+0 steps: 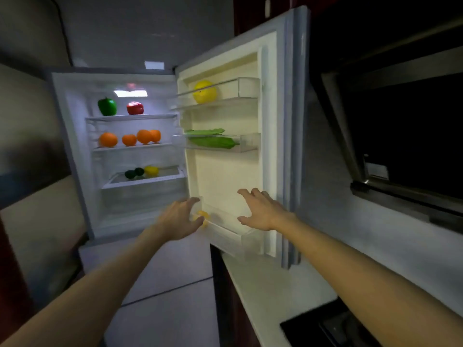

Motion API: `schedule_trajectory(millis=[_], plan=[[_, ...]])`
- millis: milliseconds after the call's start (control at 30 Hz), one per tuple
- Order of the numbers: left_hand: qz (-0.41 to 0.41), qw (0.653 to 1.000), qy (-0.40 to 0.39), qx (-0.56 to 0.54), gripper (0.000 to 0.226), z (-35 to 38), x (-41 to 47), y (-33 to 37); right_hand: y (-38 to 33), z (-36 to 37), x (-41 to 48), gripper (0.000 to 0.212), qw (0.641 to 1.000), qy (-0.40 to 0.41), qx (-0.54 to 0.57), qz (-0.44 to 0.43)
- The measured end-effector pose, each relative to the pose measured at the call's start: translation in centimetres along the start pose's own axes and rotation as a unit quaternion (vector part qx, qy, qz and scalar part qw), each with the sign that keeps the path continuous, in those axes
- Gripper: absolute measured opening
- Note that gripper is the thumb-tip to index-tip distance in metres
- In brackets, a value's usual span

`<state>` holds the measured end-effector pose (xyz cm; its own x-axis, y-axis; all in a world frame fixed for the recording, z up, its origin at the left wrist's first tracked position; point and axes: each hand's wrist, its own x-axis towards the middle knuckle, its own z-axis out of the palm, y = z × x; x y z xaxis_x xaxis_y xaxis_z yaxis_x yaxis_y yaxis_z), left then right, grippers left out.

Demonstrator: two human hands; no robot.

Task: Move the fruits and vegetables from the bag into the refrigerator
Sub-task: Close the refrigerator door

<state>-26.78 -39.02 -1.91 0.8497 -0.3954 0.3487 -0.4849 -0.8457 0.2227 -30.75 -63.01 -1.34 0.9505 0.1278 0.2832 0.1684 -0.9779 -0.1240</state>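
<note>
The refrigerator (75, 151) stands open, its door (270, 121) swung to the right. Inside are a green pepper (107, 106), a red fruit (135, 108), several oranges (130, 139), two dark green fruits (134, 173) and a lemon (151, 170). Door bins hold a yellow melon (204, 92) and leafy greens (213, 142). A blurred yellow item (203, 215) lies in the lowest door bin (225, 225). My left hand (181, 219) is beside it, fingers spread and empty. My right hand (260, 209) hovers open before the same bin. No bag is in view.
A pale countertop (270, 291) runs along the right below the door, with a black cooktop (325, 326) at its near end. A dark range hood (406, 146) juts out on the right. Closed lower fridge drawers (162, 284) sit under my left arm.
</note>
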Motion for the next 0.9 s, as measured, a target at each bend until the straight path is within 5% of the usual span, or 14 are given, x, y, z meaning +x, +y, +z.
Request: schedule_trajectory(millis=[400, 900], plan=[[0.102, 0.994, -0.011, 0.031, 0.066, 4.8, 7.0, 11.8, 12.3, -4.8, -5.5, 0.077, 0.993, -0.011, 0.008, 0.117], [0.106, 0.993, -0.042, 0.044, 0.067, 5.4, 9.3, 14.3, 15.8, -3.2, -1.9, 0.080, 0.986, -0.063, 0.034, 0.152]])
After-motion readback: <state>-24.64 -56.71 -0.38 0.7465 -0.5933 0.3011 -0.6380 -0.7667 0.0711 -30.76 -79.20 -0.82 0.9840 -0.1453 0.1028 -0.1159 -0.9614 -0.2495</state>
